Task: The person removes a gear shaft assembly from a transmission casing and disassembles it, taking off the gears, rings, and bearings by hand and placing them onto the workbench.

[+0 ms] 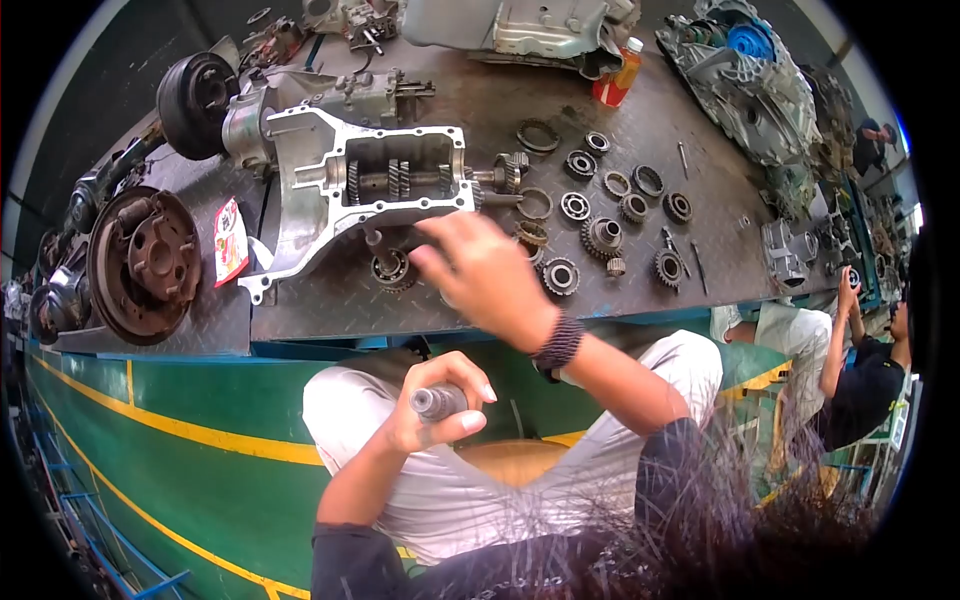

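Note:
My left hand is raised over my lap, its fingers wrapped round a splined metal shaft seen almost end-on. Over the front of the bench, my right hand is held with thumb and fingers apart, and I see nothing between them. It is close to the front edge of an open gearbox housing, which has a geared shaft inside. A bearing lies just left of the right hand. To its right are a gear and a larger gear.
Several more gears, bearings and rings lie on the metal bench. Rusty brake drum and red-white packet are at left. An orange bottle and large castings stand behind. Another person sits at far right.

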Available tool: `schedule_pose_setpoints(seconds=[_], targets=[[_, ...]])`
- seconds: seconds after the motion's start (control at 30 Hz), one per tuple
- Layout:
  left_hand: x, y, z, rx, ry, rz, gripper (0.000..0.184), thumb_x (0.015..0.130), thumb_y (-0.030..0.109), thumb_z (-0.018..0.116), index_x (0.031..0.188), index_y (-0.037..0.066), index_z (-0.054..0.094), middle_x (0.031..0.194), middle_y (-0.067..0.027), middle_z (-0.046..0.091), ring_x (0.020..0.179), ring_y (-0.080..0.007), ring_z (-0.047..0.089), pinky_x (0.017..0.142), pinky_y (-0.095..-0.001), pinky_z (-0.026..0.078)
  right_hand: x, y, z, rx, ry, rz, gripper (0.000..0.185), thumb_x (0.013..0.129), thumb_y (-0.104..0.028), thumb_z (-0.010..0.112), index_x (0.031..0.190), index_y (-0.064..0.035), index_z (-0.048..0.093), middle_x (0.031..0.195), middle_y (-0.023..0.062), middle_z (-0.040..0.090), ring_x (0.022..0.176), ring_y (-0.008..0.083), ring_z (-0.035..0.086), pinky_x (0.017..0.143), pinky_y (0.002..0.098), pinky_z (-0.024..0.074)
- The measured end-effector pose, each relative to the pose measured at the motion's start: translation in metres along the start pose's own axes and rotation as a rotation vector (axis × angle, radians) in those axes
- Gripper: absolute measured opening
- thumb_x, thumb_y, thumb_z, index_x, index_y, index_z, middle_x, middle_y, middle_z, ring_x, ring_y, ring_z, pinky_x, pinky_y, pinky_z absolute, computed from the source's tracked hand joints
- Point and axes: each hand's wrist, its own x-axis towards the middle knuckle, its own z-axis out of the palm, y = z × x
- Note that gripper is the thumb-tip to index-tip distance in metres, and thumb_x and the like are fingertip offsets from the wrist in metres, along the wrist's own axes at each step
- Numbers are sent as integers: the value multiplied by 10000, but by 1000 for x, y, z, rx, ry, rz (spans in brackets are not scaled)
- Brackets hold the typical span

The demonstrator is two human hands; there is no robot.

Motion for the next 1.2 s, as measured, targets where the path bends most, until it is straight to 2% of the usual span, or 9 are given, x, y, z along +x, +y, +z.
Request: schedule_pose_setpoints(seconds=[0.1,0.2,0.33,0.57,0.67,0.93,1.0,1.17,1.2], targets=[[-2,-10,2,-123,120,-12,221,878,88,772,1057,27,658,856,-26,637,696,-70,576,658,-238,438,-4,39,-48,-306,-61,163,233,1022,-276,707,1140,-77,738,1079,142,701,1016,361,694,871,464,569],[8,-2,11,-300,208,67,257,892,51,753,1098,31,599,806,-27,586,619,-64,522,536,-230,392,-34,103,-62,-303,-302,72,339,1030,-282,700,1320,-106,716,1312,129,639,1179,356,655,1000,442,548],[19,35,23,-429,137,222,270,898,11,690,1120,40,539,760,-29,524,529,-59,423,473,-239,337,-33,129,-69,-73,-344,49,314,1047,-233,665,1312,-72,713,1253,185,674,1134,411,682,980,457,560],[62,110,69,-102,185,495,242,1006,68,595,1226,88,497,681,21,416,476,-61,338,420,-245,311,-11,145,-95,-75,-221,269,248,1019,-185,659,1101,37,736,1028,238,768,947,431,728,845,481,588],[96,109,84,-41,238,451,246,974,53,665,1195,44,558,658,16,476,477,-46,359,448,-229,285,-22,146,-107,-124,-245,32,197,997,-189,707,1055,-10,763,1032,204,742,987,408,716,881,474,581],[166,64,79,237,232,379,187,991,61,673,1159,34,596,682,40,521,503,-21,368,460,-214,270,-39,174,-107,-160,-438,7,151,860,-123,795,986,-45,765,1006,165,700,1047,374,692,920,469,567],[177,69,73,262,229,328,212,987,84,672,1170,45,572,655,30,431,490,-54,352,459,-241,297,-36,177,-104,-119,-463,-32,151,844,-124,801,962,-40,761,1002,165,706,1030,377,688,912,476,564],[184,70,52,119,82,236,259,1025,152,701,1231,13,631,761,8,568,550,-61,439,485,-237,364,-28,177,-93,-236,-532,-80,164,848,-195,789,913,-46,770,966,183,755,1020,367,723,921,479,573],[224,53,67,53,-20,235,259,1025,152,701,1231,13,631,761,8,568,550,-61,439,485,-237,364,-39,203,-138,-325,-513,1,164,848,-195,789,913,-46,770,966,183,755,1020,367,723,921,479,573]])
